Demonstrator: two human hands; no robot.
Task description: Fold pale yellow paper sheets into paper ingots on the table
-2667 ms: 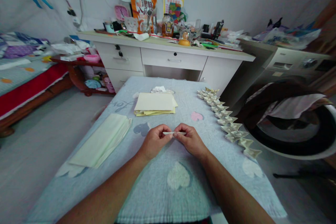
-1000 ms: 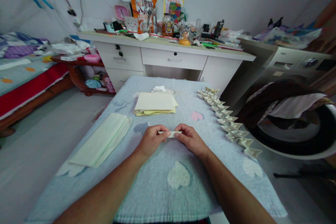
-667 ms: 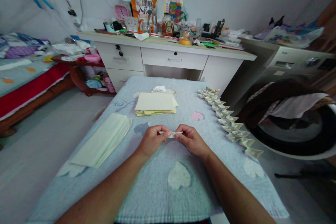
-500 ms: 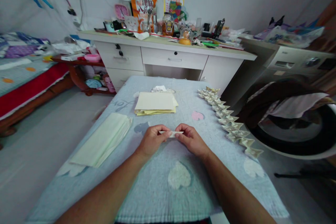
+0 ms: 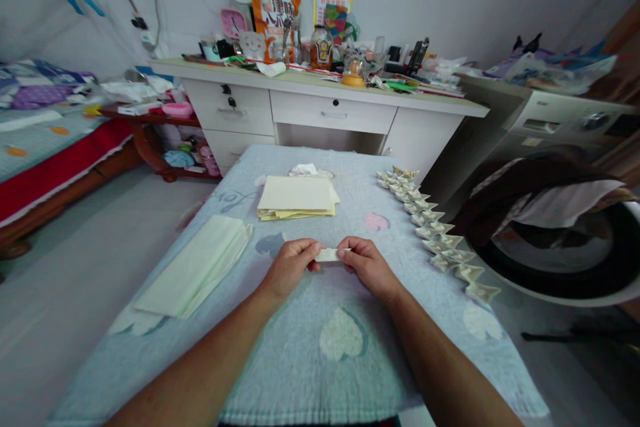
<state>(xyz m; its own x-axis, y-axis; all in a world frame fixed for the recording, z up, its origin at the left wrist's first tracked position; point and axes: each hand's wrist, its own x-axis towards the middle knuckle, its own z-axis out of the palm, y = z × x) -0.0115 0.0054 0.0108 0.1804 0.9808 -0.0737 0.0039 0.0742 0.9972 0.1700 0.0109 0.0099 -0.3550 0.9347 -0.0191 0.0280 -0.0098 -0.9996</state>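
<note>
A small folded strip of pale paper (image 5: 329, 255) is stretched between my two hands, above the middle of the cloth-covered table. My left hand (image 5: 293, 265) pinches its left end between thumb and fingers. At the right end, my right hand (image 5: 369, 265) grips it the same way. Beyond the hands lies a stack of cream and yellow paper sheets (image 5: 296, 193). To the left rests a pile of long, pale green paper (image 5: 197, 267). Along the right side runs a row of folded paper pieces (image 5: 443, 233) with pointed ends, set one against another.
The table wears a light blue cloth (image 5: 300, 360) with heart patterns. Crumpled white tissue (image 5: 303, 169) lies behind the stack. A cluttered white desk (image 5: 300, 103) stands at the far side. On the right is a washing machine (image 5: 550, 113) with its door open; on the left, a bed (image 5: 50, 167).
The paper strip has turned so that more of its flat face shows. My left fingers have shifted their hold on its end, and the right hand has moved slightly to the right.
</note>
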